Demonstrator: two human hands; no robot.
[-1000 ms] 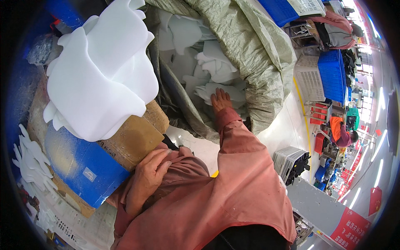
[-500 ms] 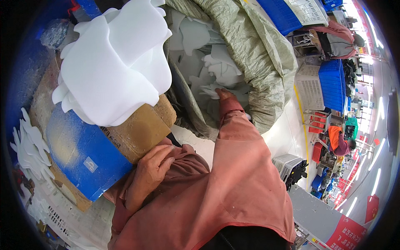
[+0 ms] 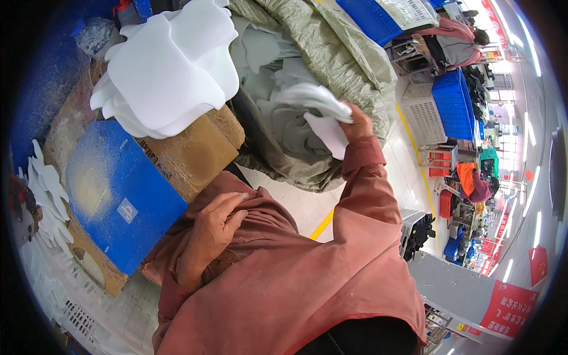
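My right hand (image 3: 358, 124) is closed around the edge of several thin white foam sheets (image 3: 316, 97), which are curved and partly blurred. It holds them up over the mouth of a large woven sack (image 3: 349, 56). More cut foam shapes (image 3: 263, 50) lie loose inside the sack. My left hand (image 3: 214, 228) rests on my lap, fingers loosely stretched, with nothing in it. Ahead of that hand, a big pile of wavy-edged white foam sheets (image 3: 168, 74) stands on brown cardboard (image 3: 198, 157).
A dusty blue panel (image 3: 121, 195) lies on the cardboard to my left, with more white foam pieces (image 3: 50, 183) beyond it. Blue and white crates (image 3: 455, 106) stand at the right. Farther off are two seated people, one in a pink top (image 3: 458, 44).
My right hand has come up out of the sack and to the right, lifting foam sheets. My view has shifted a little. The left hand stays on my lap.
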